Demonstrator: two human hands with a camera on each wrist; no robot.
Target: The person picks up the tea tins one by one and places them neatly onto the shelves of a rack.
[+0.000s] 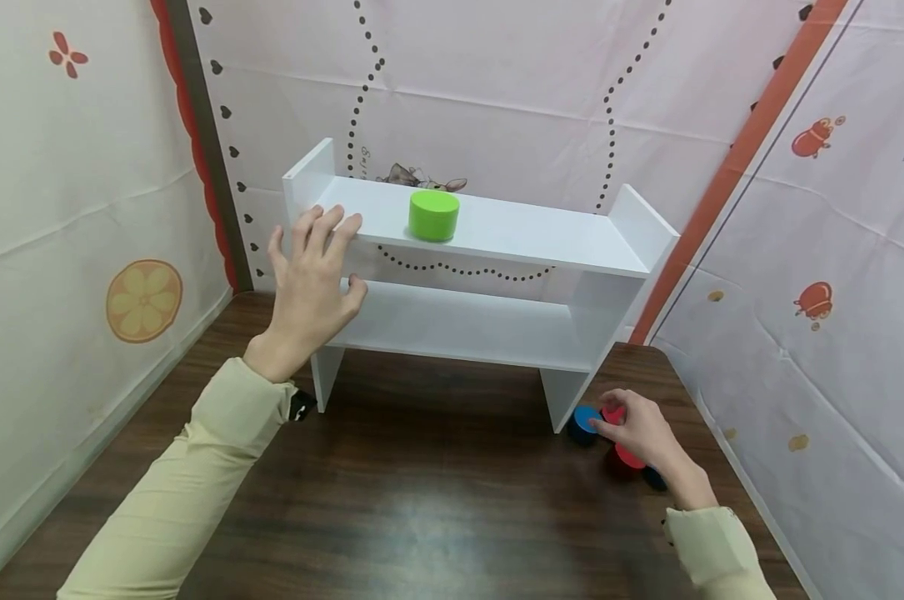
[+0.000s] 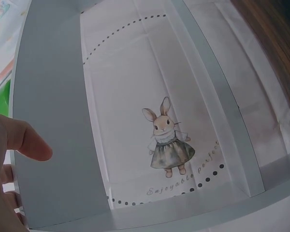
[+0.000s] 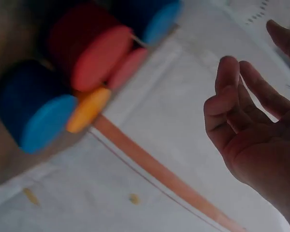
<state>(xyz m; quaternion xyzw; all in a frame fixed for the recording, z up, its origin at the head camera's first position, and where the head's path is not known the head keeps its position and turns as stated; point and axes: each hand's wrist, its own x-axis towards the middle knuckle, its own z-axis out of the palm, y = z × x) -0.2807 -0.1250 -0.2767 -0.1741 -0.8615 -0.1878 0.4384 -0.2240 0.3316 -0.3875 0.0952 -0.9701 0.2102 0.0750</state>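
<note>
1. Open room for moving is left on the tabletop (image 1: pixel 429 500) toward the near edge.
2. Red cylinders (image 1: pixel 631 457) and blue cylinder (image 1: pixel 585 415) are grouped near its right edge, presumably for easy reach; right hand (image 1: pixel 641 432) is loosely bent above, nothing held.
3. Left hand (image 1: pixel 309 283) is relaxed, fingers spread at shelf unit's (image 1: pixel 481 321) upper left front edge, perhaps for steadying.
4. Green cylinder (image 1: pixel 433 217) is placed on top board, near front edge; room is left rightward.

The white shelf (image 1: pixel 526 229) was faced from front and above by the head camera, the farthest back. By the left wrist camera it was viewed close and turned sideways; the green cylinder (image 2: pixel 1 100) was shared with the head view. Blue and red cylinders (image 3: pixel 104 58), also shared, were caught near and aslant by the right wrist camera.
</note>
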